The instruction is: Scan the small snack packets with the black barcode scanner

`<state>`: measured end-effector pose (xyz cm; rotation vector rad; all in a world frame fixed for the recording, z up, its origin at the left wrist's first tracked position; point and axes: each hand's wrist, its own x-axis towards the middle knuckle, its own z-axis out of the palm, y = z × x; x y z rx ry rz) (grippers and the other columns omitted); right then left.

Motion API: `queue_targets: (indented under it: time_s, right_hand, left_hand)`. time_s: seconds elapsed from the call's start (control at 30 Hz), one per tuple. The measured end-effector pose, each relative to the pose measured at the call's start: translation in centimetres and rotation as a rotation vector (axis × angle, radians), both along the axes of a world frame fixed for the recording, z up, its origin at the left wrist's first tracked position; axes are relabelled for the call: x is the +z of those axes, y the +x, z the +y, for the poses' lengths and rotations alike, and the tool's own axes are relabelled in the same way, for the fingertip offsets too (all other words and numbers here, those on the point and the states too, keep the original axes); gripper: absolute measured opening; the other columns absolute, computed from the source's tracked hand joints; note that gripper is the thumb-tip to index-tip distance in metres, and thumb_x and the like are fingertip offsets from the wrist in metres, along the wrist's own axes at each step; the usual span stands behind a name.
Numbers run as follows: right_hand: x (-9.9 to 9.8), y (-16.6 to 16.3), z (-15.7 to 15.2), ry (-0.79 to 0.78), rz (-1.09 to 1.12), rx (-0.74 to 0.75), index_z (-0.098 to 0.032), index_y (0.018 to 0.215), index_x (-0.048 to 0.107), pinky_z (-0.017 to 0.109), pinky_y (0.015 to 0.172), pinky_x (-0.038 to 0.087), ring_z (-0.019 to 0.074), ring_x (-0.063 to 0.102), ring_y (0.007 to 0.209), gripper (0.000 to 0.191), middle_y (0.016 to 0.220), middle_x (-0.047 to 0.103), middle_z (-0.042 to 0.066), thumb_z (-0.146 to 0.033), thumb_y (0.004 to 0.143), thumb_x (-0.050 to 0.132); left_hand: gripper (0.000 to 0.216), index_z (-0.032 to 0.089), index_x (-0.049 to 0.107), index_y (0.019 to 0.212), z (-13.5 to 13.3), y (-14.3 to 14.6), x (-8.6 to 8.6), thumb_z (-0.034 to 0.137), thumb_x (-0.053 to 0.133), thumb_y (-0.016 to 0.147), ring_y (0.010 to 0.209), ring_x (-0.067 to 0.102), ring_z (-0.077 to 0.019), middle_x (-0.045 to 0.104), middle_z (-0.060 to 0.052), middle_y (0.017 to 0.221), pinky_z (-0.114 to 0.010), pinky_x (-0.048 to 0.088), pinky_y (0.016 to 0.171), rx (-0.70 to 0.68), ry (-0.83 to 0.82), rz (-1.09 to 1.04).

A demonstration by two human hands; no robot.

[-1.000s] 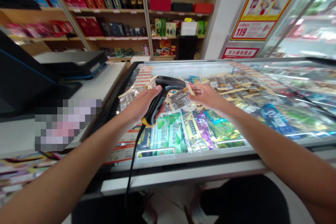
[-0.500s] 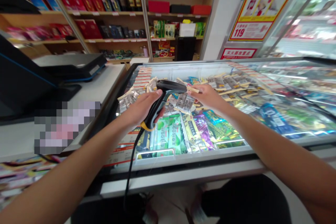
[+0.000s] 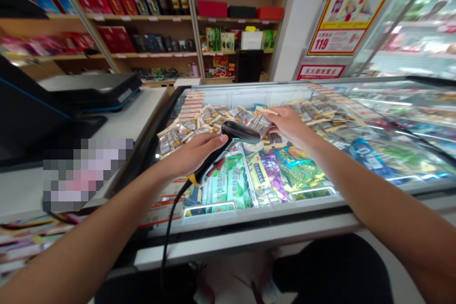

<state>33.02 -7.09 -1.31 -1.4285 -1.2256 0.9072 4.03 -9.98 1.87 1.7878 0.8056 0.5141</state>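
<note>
My left hand (image 3: 199, 153) was wrapped around the scanner (image 3: 241, 132); my right hand (image 3: 290, 123) pinched a packet (image 3: 259, 124) by its card edge.
The packet hung just to the far side of the scanner's head, over the freezer (image 3: 256, 238), nearer my right hand. The head's long axis ran left to right, slanting slightly near.

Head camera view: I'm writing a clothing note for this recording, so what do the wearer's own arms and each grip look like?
The left grip and right grip are ungloved human hands. The left forearm and right forearm are bare, with no sleeve, watch or bracelet in view. Some fingers are partly hidden, so rings there can't be ruled out.
</note>
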Motion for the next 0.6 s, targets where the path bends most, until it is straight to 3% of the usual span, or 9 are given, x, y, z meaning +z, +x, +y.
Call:
queue_targets:
  time_s: [0.27,0.4,0.5,0.6]
  right_hand:
    - [0.2,0.4,0.4,0.026,-0.084,-0.017,-0.016,0.105,0.075,0.030,0.064,0.058,0.0176,0.068,0.069,0.021,0.083,0.073,0.005,-0.031,0.093,0.067]
    - [0.9,3.3,0.5,0.151,-0.502,-0.129,-0.018,0.127,0.069,0.040,0.074,0.058,0.0238,0.069,0.075,0.041,0.092,0.075,0.008,-0.034,0.090,0.069]
    - [1.3,6.1,0.6,0.204,-0.880,-0.244,-0.016,0.146,0.054,0.050,0.092,0.053,0.0335,0.070,0.096,0.062,0.104,0.075,0.015,-0.025,0.087,0.069]
    - [1.1,6.9,1.0,0.236,-1.141,-0.284,-0.010,0.142,0.057,0.059,0.109,0.041,0.0429,0.061,0.121,0.057,0.123,0.069,0.024,-0.022,0.087,0.067]
  left_hand:
    - [0.057,0.018,0.058,0.073,-0.2,0.0,0.2,0.071,0.052,0.093,0.044,0.055,-0.0122,0.063,-0.004,0.059,-0.022,0.043,0.039,0.007,-0.002,-0.017]
    - [0.056,0.018,0.057,0.072,0.3,-0.2,0.5,0.070,0.052,0.092,0.039,0.052,-0.0114,0.062,-0.004,0.056,-0.022,0.038,0.036,0.042,-0.035,-0.118]
    - [0.056,0.018,0.056,0.071,1.1,-0.4,0.8,0.071,0.052,0.090,0.038,0.050,-0.0110,0.061,-0.003,0.055,-0.022,0.037,0.036,0.142,-0.026,-0.238]
    - [0.052,0.019,0.054,0.077,1.8,-0.7,1.2,0.069,0.053,0.090,0.038,0.051,-0.0108,0.060,0.000,0.055,-0.022,0.038,0.036,0.299,-0.033,-0.341]
